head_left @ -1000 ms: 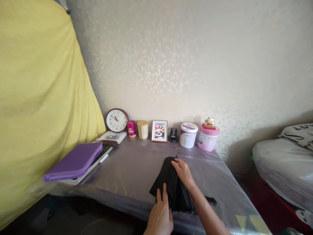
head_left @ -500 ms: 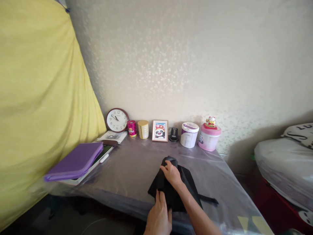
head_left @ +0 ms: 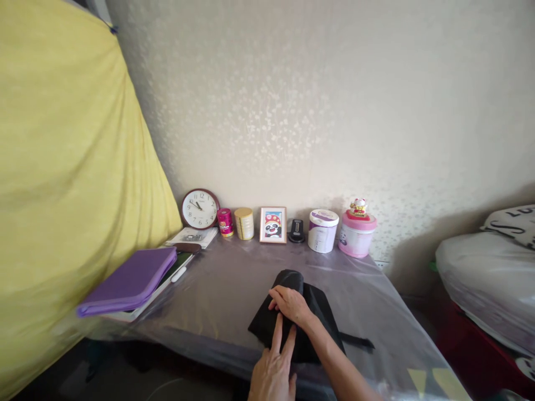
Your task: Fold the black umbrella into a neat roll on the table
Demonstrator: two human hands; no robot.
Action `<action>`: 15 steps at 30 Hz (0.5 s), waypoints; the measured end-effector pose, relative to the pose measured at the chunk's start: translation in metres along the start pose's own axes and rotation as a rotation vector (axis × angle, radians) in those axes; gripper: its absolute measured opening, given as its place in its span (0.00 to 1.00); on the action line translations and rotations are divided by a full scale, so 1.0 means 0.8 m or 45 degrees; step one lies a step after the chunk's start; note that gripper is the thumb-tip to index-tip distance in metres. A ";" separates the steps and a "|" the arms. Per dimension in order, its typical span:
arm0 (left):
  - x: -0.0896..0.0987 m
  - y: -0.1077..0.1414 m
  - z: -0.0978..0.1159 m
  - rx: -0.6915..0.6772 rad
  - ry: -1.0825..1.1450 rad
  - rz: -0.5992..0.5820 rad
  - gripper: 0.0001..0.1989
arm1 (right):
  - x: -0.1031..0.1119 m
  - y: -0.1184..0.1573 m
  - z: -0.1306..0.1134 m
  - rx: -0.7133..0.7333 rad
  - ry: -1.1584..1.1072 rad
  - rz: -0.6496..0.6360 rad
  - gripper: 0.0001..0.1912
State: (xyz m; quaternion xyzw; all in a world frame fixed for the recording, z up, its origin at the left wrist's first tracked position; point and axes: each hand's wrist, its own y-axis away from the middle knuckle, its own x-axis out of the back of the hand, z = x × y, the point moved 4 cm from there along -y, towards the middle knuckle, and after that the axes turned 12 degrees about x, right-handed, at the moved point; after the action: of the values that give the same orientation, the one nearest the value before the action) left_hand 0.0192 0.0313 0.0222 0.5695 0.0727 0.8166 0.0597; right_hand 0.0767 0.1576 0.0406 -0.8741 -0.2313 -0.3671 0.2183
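A black fabric item [head_left: 324, 312] with a rounded upper fold and a narrow strap lies near the front of the table; its exact kind does not show. Across its upper middle lies my right hand [head_left: 290, 305], fingers bent and closed on the cloth. Just below, my left hand [head_left: 273, 362] rests on the near part with two fingers stretched forward and spread. Those fingertips touch the cloth close under the right hand. The strap [head_left: 357, 341] trails out to the right on the table.
Along the wall stand a clock [head_left: 200, 209], a pink can [head_left: 225, 223], a yellow canister [head_left: 244, 224], a framed panda picture [head_left: 273, 225], a small black stand [head_left: 297, 230] and two tubs [head_left: 322, 231]. A purple folder [head_left: 129, 278] lies left on the plastic-covered table [head_left: 209, 301].
My right hand has slid slightly down and left, off the upper fold, and lies flatter. My left hand has shifted forward a little, its fingers now spread instead of pinching the cloth.
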 end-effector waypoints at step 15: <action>-0.018 -0.022 -0.001 0.168 -0.006 -0.110 0.39 | 0.012 0.089 -0.021 0.602 0.030 0.168 0.17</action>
State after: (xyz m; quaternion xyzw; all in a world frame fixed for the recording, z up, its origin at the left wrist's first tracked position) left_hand 0.0236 0.0459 0.0057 0.5705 0.1508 0.8053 0.0575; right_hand 0.1140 0.0935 0.0435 -0.8077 -0.2505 -0.2979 0.4429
